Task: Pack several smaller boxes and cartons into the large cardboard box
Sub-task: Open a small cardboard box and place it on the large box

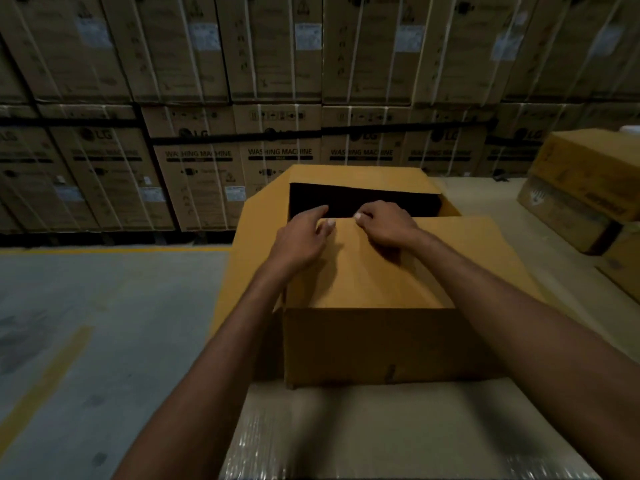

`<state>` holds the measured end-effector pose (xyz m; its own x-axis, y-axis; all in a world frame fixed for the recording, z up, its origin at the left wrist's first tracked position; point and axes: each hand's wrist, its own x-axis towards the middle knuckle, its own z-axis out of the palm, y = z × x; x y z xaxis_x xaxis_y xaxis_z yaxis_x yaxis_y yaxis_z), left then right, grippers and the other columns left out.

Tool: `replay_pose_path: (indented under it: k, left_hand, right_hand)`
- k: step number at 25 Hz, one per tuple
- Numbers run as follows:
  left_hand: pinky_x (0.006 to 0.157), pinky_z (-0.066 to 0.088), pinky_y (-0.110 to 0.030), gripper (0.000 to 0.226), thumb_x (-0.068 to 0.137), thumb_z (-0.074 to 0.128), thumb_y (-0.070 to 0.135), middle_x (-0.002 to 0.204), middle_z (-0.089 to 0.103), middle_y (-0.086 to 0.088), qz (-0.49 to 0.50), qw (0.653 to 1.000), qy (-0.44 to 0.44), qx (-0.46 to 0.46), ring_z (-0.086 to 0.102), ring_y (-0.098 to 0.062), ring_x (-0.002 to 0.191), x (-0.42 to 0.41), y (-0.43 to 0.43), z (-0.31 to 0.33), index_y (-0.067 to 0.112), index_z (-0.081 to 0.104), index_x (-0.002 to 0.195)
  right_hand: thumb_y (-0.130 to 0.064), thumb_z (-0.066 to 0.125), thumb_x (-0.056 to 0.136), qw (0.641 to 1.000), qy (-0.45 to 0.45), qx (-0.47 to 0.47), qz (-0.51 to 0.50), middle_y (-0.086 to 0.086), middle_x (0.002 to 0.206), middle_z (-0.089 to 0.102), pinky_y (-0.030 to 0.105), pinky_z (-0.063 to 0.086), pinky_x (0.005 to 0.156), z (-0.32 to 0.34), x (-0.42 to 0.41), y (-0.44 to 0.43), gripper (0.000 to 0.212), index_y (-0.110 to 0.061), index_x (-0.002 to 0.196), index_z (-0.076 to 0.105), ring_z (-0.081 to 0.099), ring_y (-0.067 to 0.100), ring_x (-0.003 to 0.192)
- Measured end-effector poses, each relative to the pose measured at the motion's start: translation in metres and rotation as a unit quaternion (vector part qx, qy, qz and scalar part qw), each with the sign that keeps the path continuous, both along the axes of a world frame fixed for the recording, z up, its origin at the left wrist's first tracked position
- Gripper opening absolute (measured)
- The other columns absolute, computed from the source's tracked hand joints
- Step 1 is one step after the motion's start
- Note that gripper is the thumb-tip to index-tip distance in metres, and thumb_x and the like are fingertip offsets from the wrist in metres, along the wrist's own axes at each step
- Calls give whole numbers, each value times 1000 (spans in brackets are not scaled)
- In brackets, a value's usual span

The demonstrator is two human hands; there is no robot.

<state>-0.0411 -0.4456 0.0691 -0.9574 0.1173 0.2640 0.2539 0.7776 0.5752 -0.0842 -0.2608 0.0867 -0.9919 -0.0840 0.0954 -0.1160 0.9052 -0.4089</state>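
The large cardboard box (374, 344) stands in front of me on a plastic-wrapped surface (346, 427). Its near flap (398, 265) is folded down over the top, and the far flap (360, 178) lies partly down too. Between them a dark gap (363, 202) shows the inside; I cannot see any contents. My left hand (301, 237) rests at the far edge of the near flap, fingers spread and reaching over the gap. My right hand (384, 223) grips the same edge with fingers curled over it. The left side flap (256, 244) hangs outward.
A wall of strapped washing machine cartons (277, 161) fills the background. Stacked brown boxes (581, 188) sit at the right on the same raised surface. Grey concrete floor (104, 323) with yellow lines lies to the left.
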Motion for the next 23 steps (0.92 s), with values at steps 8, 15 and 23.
replay_pose_path:
  k: [8, 15, 23]
  left_hand:
    - [82, 54, -35, 25, 103, 53, 40, 110, 67, 3, 59, 978, 189, -64, 62, -16, 103, 26, 27, 107, 26, 68, 117]
    - [59, 44, -24, 23, 100, 60, 41, 90, 67, 4, 4, 992, -47, -119, 63, -9, 79, 128, 50, 167, 21, 71, 100]
    - [88, 57, -41, 66, 87, 78, 33, 141, 54, 7, -5, 944, -273, -187, 58, -22, 121, 156, 71, 86, 38, 47, 144]
  right_hand:
    - [-46, 54, 104, 986, 132, 36, 91, -10, 97, 64, 28, 50, 80, 107, 69, 40, 20, -31, 107, 67, 61, 6, 90]
    - [-57, 43, 102, 972, -95, 2, 213, 24, 119, 69, 63, 53, 94, 152, 182, 78, 57, -9, 115, 73, 64, 47, 109]
    - [-69, 34, 102, 915, -237, 135, 297, -11, 160, 41, 43, 33, 117, 65, 217, 100, 58, -44, 154, 38, 39, 16, 145]
